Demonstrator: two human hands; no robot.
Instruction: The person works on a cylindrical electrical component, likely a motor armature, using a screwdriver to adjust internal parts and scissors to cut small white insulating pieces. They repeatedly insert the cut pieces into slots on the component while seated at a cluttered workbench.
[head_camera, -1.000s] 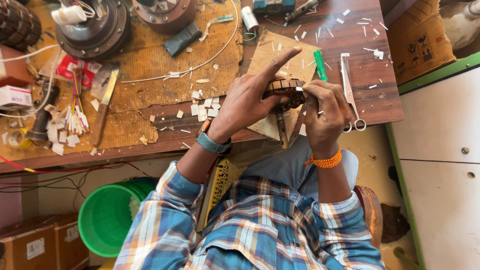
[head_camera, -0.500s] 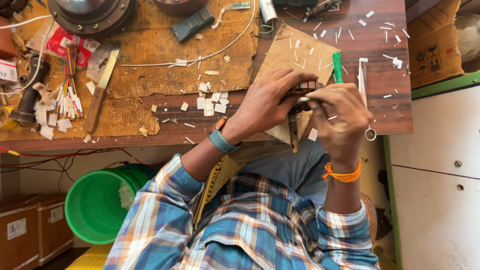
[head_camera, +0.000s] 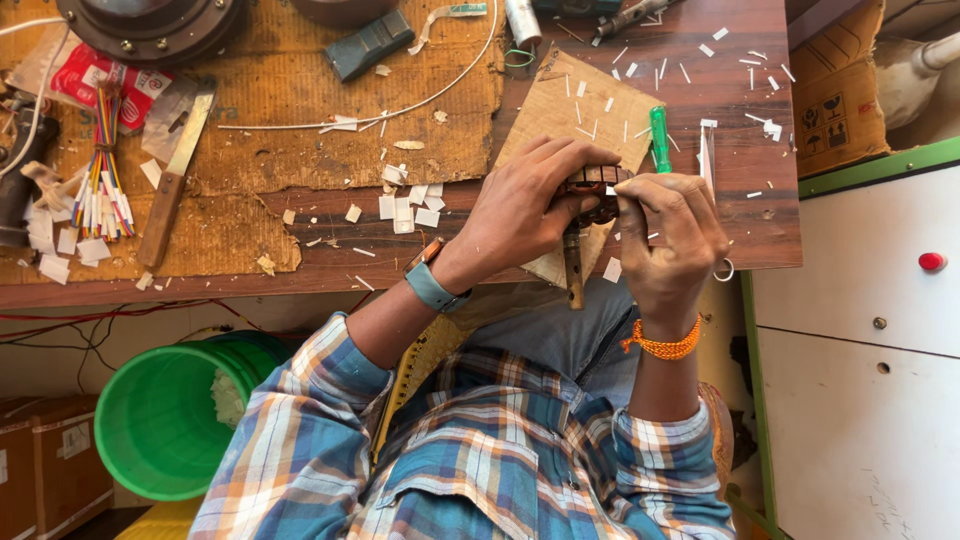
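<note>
My left hand (head_camera: 530, 205) grips a small dark motor armature (head_camera: 594, 186) with copper-coloured windings, its shaft (head_camera: 573, 268) pointing down over the table's front edge. My right hand (head_camera: 670, 235) pinches at the armature's right side with thumb and forefinger; what it pinches is too small to make out. Both hands work above a piece of brown cardboard (head_camera: 580, 110). A green-handled screwdriver (head_camera: 659, 138) lies just beyond my right hand. A blue watch is on my left wrist, an orange thread band on my right.
Small white paper slips (head_camera: 405, 205) litter the wooden table (head_camera: 740, 200). A knife (head_camera: 176, 170), coloured wires (head_camera: 103, 160), a round motor housing (head_camera: 150, 25) and a dark blue tool (head_camera: 368, 42) lie to the left. A green bucket (head_camera: 165, 415) stands below, a white cabinet (head_camera: 860, 330) at right.
The view has shifted a little, so the table sits differently in frame. Both hands stay on the armature, my right fingers shifting slightly at its side.
</note>
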